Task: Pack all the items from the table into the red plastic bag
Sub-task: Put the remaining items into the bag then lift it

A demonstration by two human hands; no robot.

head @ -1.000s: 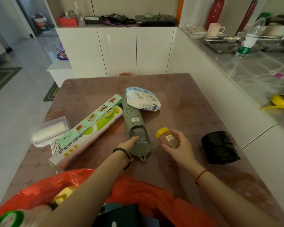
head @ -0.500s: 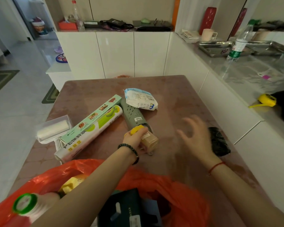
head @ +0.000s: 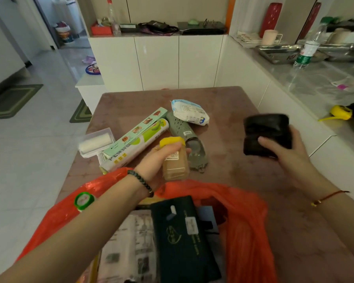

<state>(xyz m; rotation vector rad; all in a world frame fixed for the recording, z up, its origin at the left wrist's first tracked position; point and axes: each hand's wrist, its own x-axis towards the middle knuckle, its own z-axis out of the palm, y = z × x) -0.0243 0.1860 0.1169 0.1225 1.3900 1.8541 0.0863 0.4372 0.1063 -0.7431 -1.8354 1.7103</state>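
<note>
The red plastic bag (head: 245, 217) lies open at the table's near edge, with a dark green box (head: 182, 237), a printed pack and a green-capped bottle (head: 83, 201) inside. My left hand (head: 161, 160) grips a yellow-lidded jar (head: 175, 160) just above the bag's far rim. My right hand (head: 282, 148) holds a black bundle (head: 264, 131) lifted over the right side of the table. On the table lie a cling-film box (head: 135, 137), a grey-green tool (head: 184, 135), a white packet (head: 189, 112) and a clear box with a white roll (head: 96, 141).
The brown table (head: 233, 160) stands against white cabinets. To the right runs a counter with metal trays (head: 278, 53), a water bottle (head: 307, 52) and a yellow tape measure (head: 340, 113). Tiled floor with mats lies to the left.
The jar passed from my right hand to my left and came toward the bag. My right hand reached right, took the black bundle and lifted it off the table.
</note>
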